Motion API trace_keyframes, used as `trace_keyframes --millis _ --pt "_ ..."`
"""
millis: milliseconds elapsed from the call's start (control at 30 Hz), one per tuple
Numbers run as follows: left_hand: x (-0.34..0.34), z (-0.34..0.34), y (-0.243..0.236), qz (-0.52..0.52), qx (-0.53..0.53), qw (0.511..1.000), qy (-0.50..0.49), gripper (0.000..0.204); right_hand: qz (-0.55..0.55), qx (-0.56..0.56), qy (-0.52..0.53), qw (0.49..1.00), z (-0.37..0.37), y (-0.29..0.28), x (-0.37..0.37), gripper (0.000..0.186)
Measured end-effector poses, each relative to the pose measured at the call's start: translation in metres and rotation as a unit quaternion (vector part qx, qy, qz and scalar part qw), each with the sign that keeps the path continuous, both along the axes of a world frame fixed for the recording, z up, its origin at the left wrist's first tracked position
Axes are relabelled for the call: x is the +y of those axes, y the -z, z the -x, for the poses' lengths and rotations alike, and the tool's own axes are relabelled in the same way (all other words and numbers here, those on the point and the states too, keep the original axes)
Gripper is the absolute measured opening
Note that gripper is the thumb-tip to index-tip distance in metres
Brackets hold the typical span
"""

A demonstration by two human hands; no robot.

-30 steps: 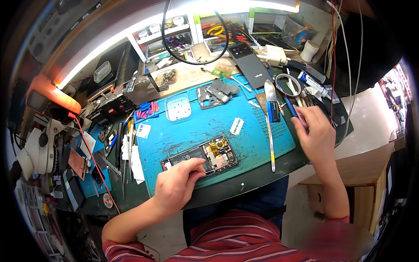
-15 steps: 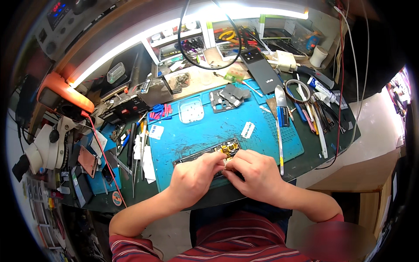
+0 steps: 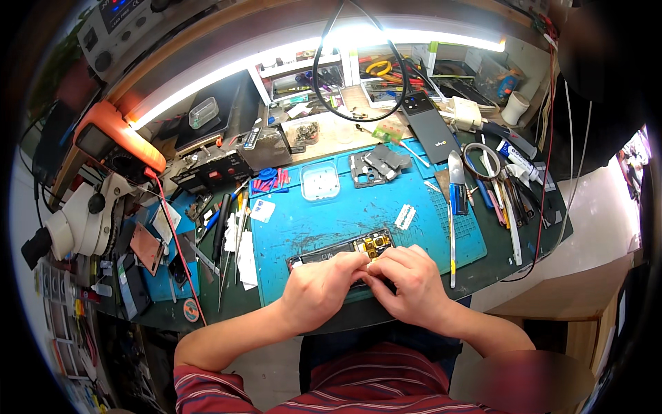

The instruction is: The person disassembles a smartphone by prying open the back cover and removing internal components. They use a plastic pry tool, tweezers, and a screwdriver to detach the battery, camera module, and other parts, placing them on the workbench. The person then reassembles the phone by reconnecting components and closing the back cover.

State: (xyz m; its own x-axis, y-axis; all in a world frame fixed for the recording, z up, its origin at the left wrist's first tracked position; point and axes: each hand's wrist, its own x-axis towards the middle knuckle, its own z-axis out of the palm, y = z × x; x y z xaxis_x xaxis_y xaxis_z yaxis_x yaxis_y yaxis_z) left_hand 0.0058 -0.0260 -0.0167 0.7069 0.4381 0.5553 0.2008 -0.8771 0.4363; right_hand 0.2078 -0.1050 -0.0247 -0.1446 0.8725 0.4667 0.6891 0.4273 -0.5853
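Note:
An opened phone (image 3: pixel 314 252) lies on the blue work mat (image 3: pixel 278 221), with gold flex parts and circuitry at its right end. My left hand (image 3: pixel 322 290) and my right hand (image 3: pixel 407 279) meet over its lower edge, fingertips pinched close together; what they hold is small and hidden by the fingers. Just above sit a razor blade (image 3: pixel 405 216), a clear tray (image 3: pixel 320 183) of tiny parts and loose dark frame pieces (image 3: pixel 376 165).
A grey phone (image 3: pixel 427 126) lies at the back right beside tweezers, tape and tools (image 3: pixel 509 224). An orange meter (image 3: pixel 121 138), a white microscope mount (image 3: pixel 89 224) and clutter fill the left. A cable loop (image 3: pixel 358 117) hangs above.
My right hand has moved from the tools at the right down-left to join my left hand over the phone. The whole view has shifted slightly right.

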Motion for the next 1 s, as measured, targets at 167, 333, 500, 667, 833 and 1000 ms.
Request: trace_keyframes --millis 167,333,500,667,833,1000 --pt "0.0 0.008 -0.003 -0.003 -0.001 1.0 0.022 0.037 -0.03 -0.002 -0.019 0.999 0.0 -0.002 0.0 0.013" --pt "-0.005 0.02 -0.001 0.006 0.001 0.998 0.059 0.035 -0.067 -0.06 -0.055 0.994 -0.001 -0.004 -0.004 0.014" --pt "-0.004 0.027 -0.009 -0.208 0.072 0.968 0.123 0.024 -0.087 -0.14 -0.007 0.986 -0.035 -0.03 -0.007 0.021" --pt "-0.002 0.031 -0.013 -0.229 0.051 0.962 0.138 0.023 -0.085 -0.189 0.199 0.958 -0.095 -0.055 0.063 0.02" --pt "0.013 0.041 -0.03 -0.216 -0.05 0.969 0.108 0.03 -0.052 -0.133 0.103 0.984 -0.133 -0.06 0.192 0.021" --pt "0.03 0.047 -0.025 -0.166 -0.098 0.979 0.063 0.035 0.041 -0.161 0.022 0.986 -0.08 -0.081 0.312 0.031"
